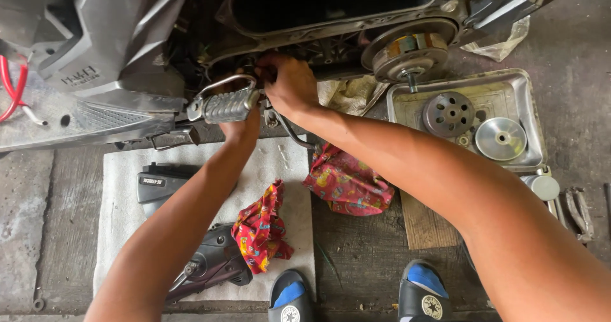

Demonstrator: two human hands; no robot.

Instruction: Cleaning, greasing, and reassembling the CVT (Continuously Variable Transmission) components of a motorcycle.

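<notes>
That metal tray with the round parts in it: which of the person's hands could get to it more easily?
Probably the right hand. The metal tray lies beside the right forearm, on that same side. The left hand sits behind the footpeg, farther away, and would have to cross over.

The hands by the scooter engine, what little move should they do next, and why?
Probably keep the right hand working into the dark open engine casing while the left hand steadies below the ribbed metal footpeg. Both hands are already pressed in there, and what the fingers grip is hidden.
</notes>
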